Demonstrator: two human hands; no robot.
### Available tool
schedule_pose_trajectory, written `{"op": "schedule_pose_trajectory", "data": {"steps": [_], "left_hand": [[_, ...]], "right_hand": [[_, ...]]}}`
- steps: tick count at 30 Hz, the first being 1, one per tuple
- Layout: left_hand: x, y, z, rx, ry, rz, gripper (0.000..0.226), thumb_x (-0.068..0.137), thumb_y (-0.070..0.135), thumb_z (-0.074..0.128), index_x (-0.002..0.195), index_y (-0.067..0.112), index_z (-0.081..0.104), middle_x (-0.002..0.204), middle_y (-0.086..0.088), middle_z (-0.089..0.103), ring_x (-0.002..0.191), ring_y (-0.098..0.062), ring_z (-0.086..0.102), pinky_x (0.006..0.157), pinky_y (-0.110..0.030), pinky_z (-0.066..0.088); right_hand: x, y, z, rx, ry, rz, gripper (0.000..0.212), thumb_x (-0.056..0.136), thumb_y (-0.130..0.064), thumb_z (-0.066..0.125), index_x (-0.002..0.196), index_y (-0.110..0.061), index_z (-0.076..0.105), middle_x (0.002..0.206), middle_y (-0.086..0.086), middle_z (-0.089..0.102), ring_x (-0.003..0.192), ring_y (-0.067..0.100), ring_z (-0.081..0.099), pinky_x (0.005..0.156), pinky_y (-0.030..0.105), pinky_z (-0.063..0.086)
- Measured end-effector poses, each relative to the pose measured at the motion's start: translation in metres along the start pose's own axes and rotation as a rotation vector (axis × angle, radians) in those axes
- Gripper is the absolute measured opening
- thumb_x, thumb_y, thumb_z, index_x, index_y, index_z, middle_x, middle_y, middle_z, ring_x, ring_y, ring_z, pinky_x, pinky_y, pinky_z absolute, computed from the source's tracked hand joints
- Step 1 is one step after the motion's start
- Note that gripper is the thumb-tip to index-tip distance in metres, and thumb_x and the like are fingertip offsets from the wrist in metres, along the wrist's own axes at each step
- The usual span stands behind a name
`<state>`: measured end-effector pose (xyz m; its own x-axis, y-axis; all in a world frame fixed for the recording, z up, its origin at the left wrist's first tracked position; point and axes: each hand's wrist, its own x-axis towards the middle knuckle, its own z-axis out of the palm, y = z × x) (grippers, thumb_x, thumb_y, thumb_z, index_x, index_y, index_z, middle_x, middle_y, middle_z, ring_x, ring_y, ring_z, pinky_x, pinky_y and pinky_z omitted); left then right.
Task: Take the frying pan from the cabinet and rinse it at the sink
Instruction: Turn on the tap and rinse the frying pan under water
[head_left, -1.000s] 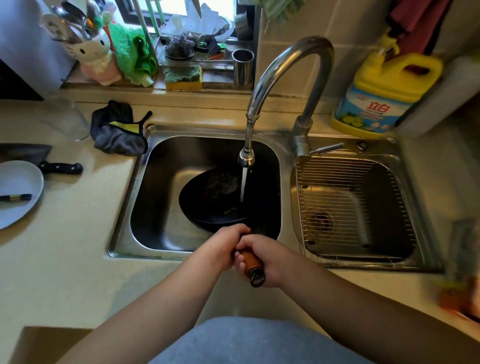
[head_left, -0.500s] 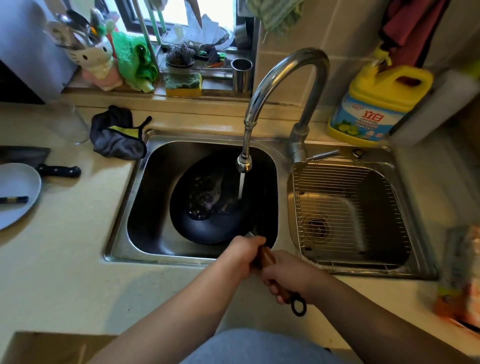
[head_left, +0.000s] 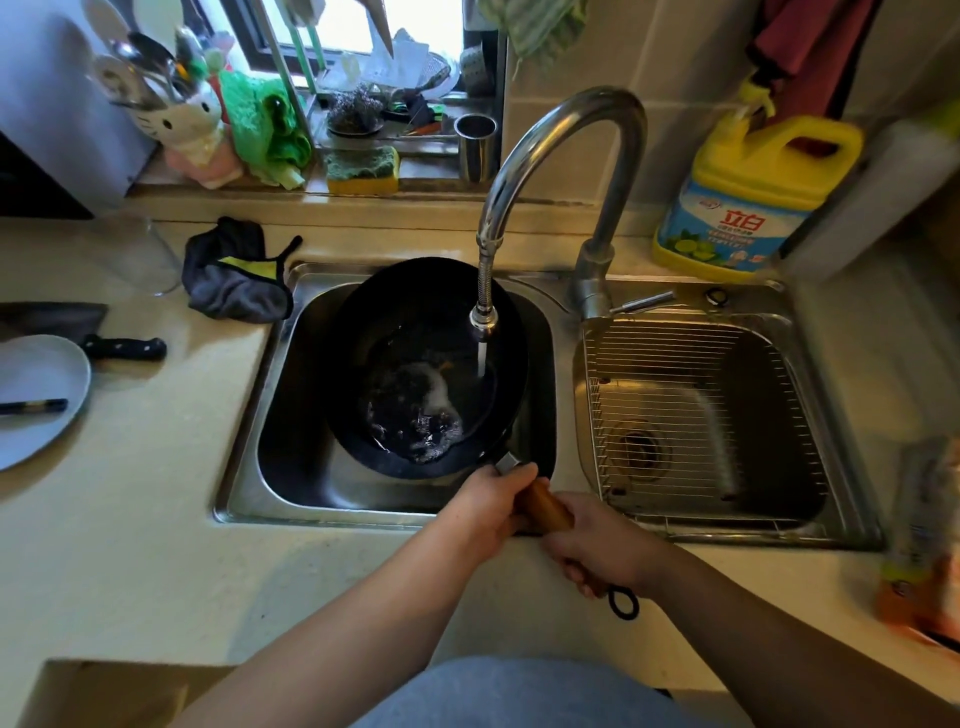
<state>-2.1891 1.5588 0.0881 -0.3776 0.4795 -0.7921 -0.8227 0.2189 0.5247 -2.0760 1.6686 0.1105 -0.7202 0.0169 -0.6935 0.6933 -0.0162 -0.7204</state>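
Observation:
A black frying pan is tilted inside the left sink basin, its far rim raised toward the back. Water runs from the curved steel faucet into the pan and pools foamy near its low front side. Its wooden handle points toward me over the sink's front edge. My left hand grips the handle close to the pan. My right hand grips farther back, by the black hanging loop.
The right basin holds a wire rack. A yellow detergent jug stands behind it. A dark cloth, a knife and a grey plate lie on the left counter. A sponge and utensil holder sit on the sill.
The pan has tipped up and swung toward the back left of the basin, filling more of it. Both hands have shifted right along the handle, and water has pooled in the pan.

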Motion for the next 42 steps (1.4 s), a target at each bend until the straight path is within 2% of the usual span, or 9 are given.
{"op": "schedule_pose_trajectory", "data": {"steps": [5,9,14,18,21,26,28,33,42], "left_hand": [[-0.005,0.004,0.002,0.003,0.004,0.047,0.008,0.098,0.011,0.057,0.104,0.006,0.055,0.103,-0.015,0.067,0.094,-0.029,0.065,0.068,-0.039,0.058],[-0.010,0.012,0.004,0.018,0.029,0.100,0.016,0.097,0.011,0.058,0.112,0.005,0.054,0.103,-0.013,0.067,0.095,-0.031,0.066,0.078,-0.042,0.057],[-0.009,0.012,0.002,0.042,0.120,0.163,0.010,0.093,0.014,0.065,0.099,0.011,0.059,0.099,-0.014,0.068,0.101,-0.034,0.067,0.092,-0.050,0.056],[-0.007,0.009,-0.002,0.033,0.177,0.211,0.019,0.089,0.017,0.071,0.102,0.008,0.062,0.091,-0.013,0.070,0.080,-0.024,0.071,0.065,-0.033,0.060],[-0.007,0.008,-0.004,0.035,0.221,0.231,0.017,0.086,0.019,0.073,0.097,0.009,0.064,0.085,-0.011,0.070,0.069,-0.018,0.072,0.056,-0.025,0.056],[-0.012,0.005,-0.005,0.009,0.224,0.203,0.016,0.086,0.015,0.073,0.089,0.007,0.060,0.052,0.001,0.061,0.038,-0.007,0.058,0.038,-0.019,0.045],[-0.015,0.002,-0.004,-0.002,0.210,0.191,0.015,0.086,0.014,0.073,0.087,0.008,0.059,0.045,0.005,0.059,0.038,-0.008,0.058,0.038,-0.020,0.046],[-0.028,-0.001,0.003,0.026,0.139,0.144,0.015,0.088,0.018,0.070,0.087,0.009,0.059,0.056,-0.002,0.062,0.046,-0.012,0.062,0.044,-0.021,0.050],[-0.034,-0.008,0.004,0.104,0.032,0.026,0.016,0.088,0.024,0.064,0.091,0.008,0.063,0.077,-0.012,0.061,0.072,-0.022,0.058,0.062,-0.031,0.049]], "right_hand": [[0.007,0.003,-0.009,0.040,-0.027,-0.004,0.029,0.086,-0.011,0.063,0.114,-0.013,0.060,0.053,0.004,0.054,0.039,0.016,0.047,0.041,0.026,0.041],[0.012,0.000,-0.012,0.096,-0.072,-0.030,0.032,0.084,-0.009,0.065,0.116,-0.010,0.061,0.056,0.006,0.052,0.041,0.018,0.046,0.041,0.027,0.043],[0.014,-0.004,-0.016,0.236,-0.209,-0.012,0.035,0.085,-0.010,0.067,0.118,-0.007,0.057,0.057,0.003,0.050,0.041,0.014,0.045,0.039,0.024,0.043],[0.016,-0.008,-0.012,0.352,-0.280,-0.012,0.029,0.087,-0.002,0.061,0.114,-0.011,0.060,0.060,0.003,0.046,0.042,0.012,0.042,0.037,0.023,0.041],[0.012,-0.014,-0.008,0.382,-0.312,-0.003,0.024,0.089,0.002,0.057,0.109,-0.012,0.061,0.059,0.000,0.048,0.042,0.010,0.042,0.036,0.022,0.040],[-0.005,-0.024,-0.004,0.462,-0.376,0.045,0.034,0.090,0.003,0.052,0.124,-0.004,0.052,0.060,-0.002,0.047,0.043,0.007,0.041,0.037,0.019,0.038],[-0.013,-0.026,-0.001,0.531,-0.382,0.076,0.041,0.091,0.003,0.052,0.131,0.001,0.046,0.062,-0.001,0.048,0.043,0.006,0.043,0.037,0.017,0.039],[-0.037,-0.038,-0.001,0.644,-0.330,0.168,0.021,0.095,0.006,0.048,0.113,-0.004,0.049,0.063,0.002,0.047,0.041,0.006,0.044,0.035,0.016,0.039],[-0.057,-0.056,0.007,0.304,-0.167,0.266,0.014,0.092,0.004,0.053,0.102,-0.005,0.053,0.059,0.002,0.053,0.041,0.006,0.048,0.036,0.018,0.042]]}}
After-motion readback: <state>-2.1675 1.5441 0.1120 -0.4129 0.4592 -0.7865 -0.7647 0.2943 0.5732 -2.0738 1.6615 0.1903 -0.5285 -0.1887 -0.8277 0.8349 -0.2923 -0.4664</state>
